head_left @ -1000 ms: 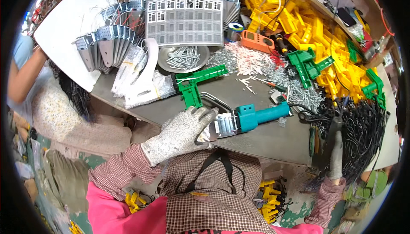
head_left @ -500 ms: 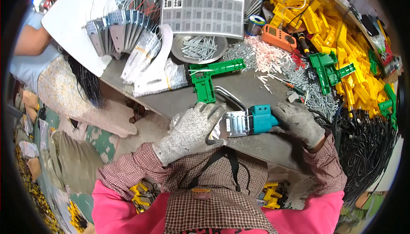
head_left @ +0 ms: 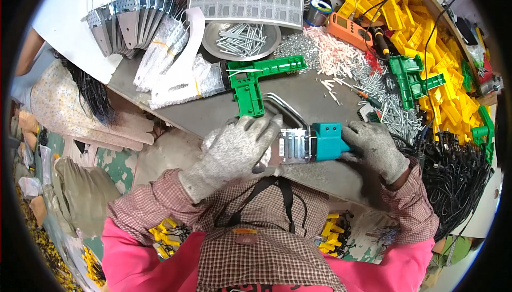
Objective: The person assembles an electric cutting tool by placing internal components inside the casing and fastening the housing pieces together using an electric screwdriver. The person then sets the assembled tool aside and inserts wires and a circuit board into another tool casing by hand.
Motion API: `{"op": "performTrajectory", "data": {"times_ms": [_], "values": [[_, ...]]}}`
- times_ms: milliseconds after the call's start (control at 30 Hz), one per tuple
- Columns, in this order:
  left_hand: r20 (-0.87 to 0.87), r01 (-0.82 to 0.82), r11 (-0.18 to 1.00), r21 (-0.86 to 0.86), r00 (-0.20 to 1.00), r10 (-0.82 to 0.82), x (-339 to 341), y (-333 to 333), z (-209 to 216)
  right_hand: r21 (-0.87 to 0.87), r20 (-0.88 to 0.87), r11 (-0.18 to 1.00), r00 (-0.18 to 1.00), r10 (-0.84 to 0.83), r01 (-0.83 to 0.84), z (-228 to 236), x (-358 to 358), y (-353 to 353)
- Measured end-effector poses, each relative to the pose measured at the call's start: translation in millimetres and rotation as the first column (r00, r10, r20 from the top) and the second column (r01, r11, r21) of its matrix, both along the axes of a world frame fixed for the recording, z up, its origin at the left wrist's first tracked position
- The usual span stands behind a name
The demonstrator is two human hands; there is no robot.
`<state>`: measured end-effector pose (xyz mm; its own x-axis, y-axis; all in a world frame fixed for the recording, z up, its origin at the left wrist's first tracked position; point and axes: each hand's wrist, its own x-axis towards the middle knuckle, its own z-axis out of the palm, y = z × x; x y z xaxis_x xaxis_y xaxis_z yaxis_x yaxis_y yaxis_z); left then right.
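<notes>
Grey worktop (head_left: 325, 108) stretched in front of you. Your gloved left hand (head_left: 234, 148) clasped the metal end of one teal-handled tool (head_left: 326, 142); your right hand (head_left: 370, 145) gripped its handle, the tool lying between both. Beyond lay one green casing (head_left: 248, 89), one bowl (head_left: 210, 41), one orange meter (head_left: 346, 30) and heaped yellow casings (head_left: 392, 19); patchy green floor (head_left: 114, 164) showed below.

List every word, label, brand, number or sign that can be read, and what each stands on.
No complete text can be quoted.
Printed sheet: rows of small blocks, too small to read.
Teal tool: white label near the left hand, too small.
Checked apron: small yellow patch, too blurred.
Pink top: dark lettering, cut off at the lower edge.
Orange meter: any markings too small.
</notes>
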<state>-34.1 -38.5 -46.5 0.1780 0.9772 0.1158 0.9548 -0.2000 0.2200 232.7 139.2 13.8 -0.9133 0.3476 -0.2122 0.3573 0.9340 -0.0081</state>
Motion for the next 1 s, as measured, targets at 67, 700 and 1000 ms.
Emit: {"op": "performTrajectory", "data": {"times_ms": [67, 700, 1000], "values": [[0.009, 0.009, 0.999, 0.034, 1.0, -0.01, -5, -1, -1, -0.042, 0.013, 0.999, 1.0, 0.014, -0.014, -2, 1, 4], [0.048, -0.119, 0.99, 0.082, 0.992, 0.115, 5, -2, -1, 0.045, 0.03, 0.991, 0.992, -0.126, 0.125, -16, 4, -3], [-0.024, -0.031, 0.997, -0.066, 0.999, 0.029, -7, 0, -5, -0.028, -0.039, 0.999, 0.999, 0.022, -0.023, -13, 5, 11]]}}
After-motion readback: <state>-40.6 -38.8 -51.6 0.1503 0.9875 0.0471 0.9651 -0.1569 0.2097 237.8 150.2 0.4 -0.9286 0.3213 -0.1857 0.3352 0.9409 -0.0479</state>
